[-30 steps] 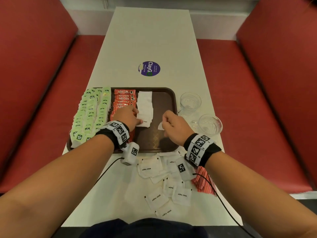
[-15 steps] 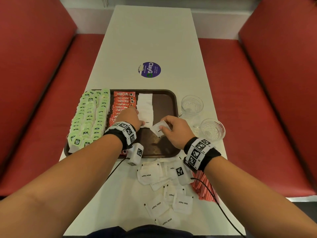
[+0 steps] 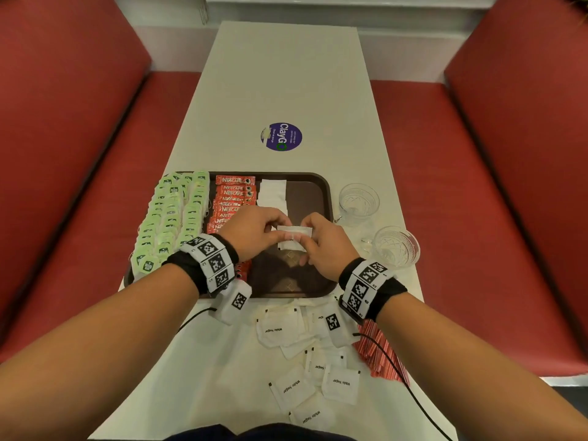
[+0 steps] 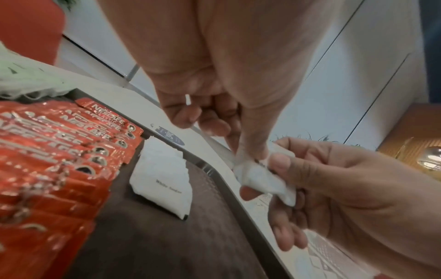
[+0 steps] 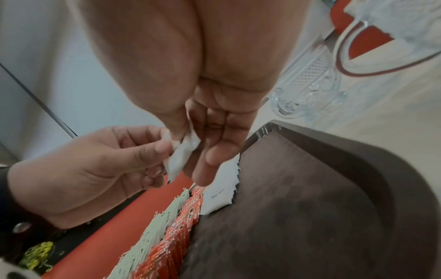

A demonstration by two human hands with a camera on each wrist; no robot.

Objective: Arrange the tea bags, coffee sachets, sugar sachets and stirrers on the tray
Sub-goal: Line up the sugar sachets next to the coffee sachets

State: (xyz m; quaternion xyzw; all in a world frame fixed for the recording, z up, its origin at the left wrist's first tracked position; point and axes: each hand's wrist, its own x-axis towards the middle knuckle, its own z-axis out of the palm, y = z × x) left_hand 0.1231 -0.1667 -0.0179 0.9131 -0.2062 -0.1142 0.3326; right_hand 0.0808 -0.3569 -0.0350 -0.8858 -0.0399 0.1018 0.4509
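A brown tray (image 3: 313,189) holds rows of green tea bags (image 3: 171,214), red coffee sachets (image 3: 234,194) and a column of white sugar sachets (image 3: 273,192). Above the tray's middle, my left hand (image 3: 254,230) and right hand (image 3: 324,240) both pinch one white sugar sachet (image 3: 294,232) by its ends. The wrist views show the same sachet (image 4: 262,177) (image 5: 182,152) crumpled between thumbs and fingers. Loose sugar sachets (image 3: 297,386) lie on the table in front of the tray. Red stirrers (image 3: 378,354) lie at the right edge under my right forearm.
Two empty glass cups (image 3: 359,200) (image 3: 396,246) stand on the white table (image 3: 280,84) right of the tray. A purple round sticker (image 3: 281,136) sits beyond the tray. Red bench seats (image 3: 79,186) flank the table.
My right hand carried the sugar sachet leftward to the tray's middle. My left hand left the sachet column and took hold of its other end.
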